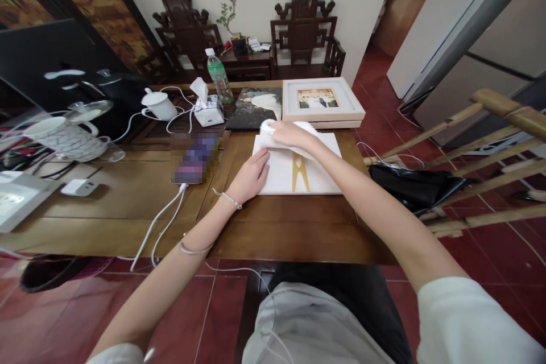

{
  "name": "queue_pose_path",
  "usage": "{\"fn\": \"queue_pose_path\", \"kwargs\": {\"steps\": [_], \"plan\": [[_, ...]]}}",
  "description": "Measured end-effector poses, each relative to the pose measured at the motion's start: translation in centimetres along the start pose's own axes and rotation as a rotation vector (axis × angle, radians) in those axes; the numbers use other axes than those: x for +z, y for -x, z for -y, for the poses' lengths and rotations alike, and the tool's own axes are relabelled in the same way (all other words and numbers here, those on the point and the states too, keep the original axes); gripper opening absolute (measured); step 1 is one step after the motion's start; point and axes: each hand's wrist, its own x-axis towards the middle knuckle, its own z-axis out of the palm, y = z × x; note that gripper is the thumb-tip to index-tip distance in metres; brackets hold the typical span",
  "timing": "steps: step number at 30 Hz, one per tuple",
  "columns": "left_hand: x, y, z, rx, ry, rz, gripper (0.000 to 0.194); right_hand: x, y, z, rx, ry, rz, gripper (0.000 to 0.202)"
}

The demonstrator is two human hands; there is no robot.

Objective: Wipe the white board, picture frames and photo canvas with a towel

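A white panel (pixel 277 176) with a yellow A-shaped mark (pixel 300 173) lies flat on the wooden table (pixel 281 227). My left hand (pixel 249 173) rests at the panel's left edge, its fingers extended and holding nothing. Over the panel's upper part, my right hand (pixel 292 135) presses on a folded white cloth (pixel 267 135); its fingertips are partly hidden by the cloth. Just behind the panel sit a light wooden picture frame (pixel 358 109) and a dark picture panel (pixel 247 111).
At the left are a phone (pixel 195 159) with white cables, a tissue box (pixel 210 111), a green-labelled bottle (pixel 219 77), a lidded white cup (pixel 161 107), a patterned mug (pixel 70 139) and a power strip (pixel 17 199). Bamboo poles (pixel 507 114) stand right of the table.
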Motion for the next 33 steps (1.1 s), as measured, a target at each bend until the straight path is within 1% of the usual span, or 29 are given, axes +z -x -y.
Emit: {"fn": "queue_pose_path", "kwargs": {"steps": [4,6,8,9,10,12,16,18,20,22,24,28,33], "plan": [[0.3,0.0,0.3,-0.005,-0.011,0.016,0.047,-1.7,2.8,-5.2,0.047,-0.05,-0.068,0.03],[0.3,0.0,0.4,-0.003,-0.016,0.015,0.047,-2.1,4.7,-7.7,0.107,-0.021,-0.116,0.025],[0.4,0.0,0.4,0.001,-0.017,0.012,0.046,-2.0,7.0,-9.3,0.127,0.022,-0.17,0.022],[0.4,0.0,0.4,0.004,-0.015,0.01,0.046,-1.9,8.3,-9.7,0.116,0.048,-0.182,0.021],[0.5,0.0,0.4,0.006,-0.011,0.006,0.046,-1.6,9.6,-9.9,0.095,0.073,-0.18,0.021],[0.5,0.1,0.4,0.006,-0.001,0.0,0.046,-0.8,12.4,-9.3,0.057,0.136,-0.146,0.021],[0.6,0.1,0.4,0.001,-0.006,-0.003,0.045,0.8,18.1,-6.8,0.004,0.238,-0.051,0.023],[0.6,0.0,0.4,0.0,-0.017,0.002,0.046,1.3,20.2,-5.8,-0.054,0.234,-0.027,0.025],[0.6,0.0,0.4,-0.003,-0.022,0.008,0.046,1.5,21.3,-5.3,-0.087,0.225,-0.018,0.026],[0.6,0.1,0.4,-0.011,-0.021,0.01,0.046,1.3,21.3,-5.3,-0.078,0.23,-0.006,0.025],[0.6,0.1,0.5,-0.017,-0.018,0.012,0.046,1.1,20.1,-5.8,-0.057,0.247,-0.006,0.023],[0.5,0.1,0.4,-0.018,-0.018,0.015,0.047,0.5,15.9,-7.7,-0.035,0.25,-0.074,0.019],[0.2,0.1,0.4,-0.019,-0.023,0.03,0.048,-0.2,10.5,-10.0,-0.037,0.165,-0.168,0.016]]}}
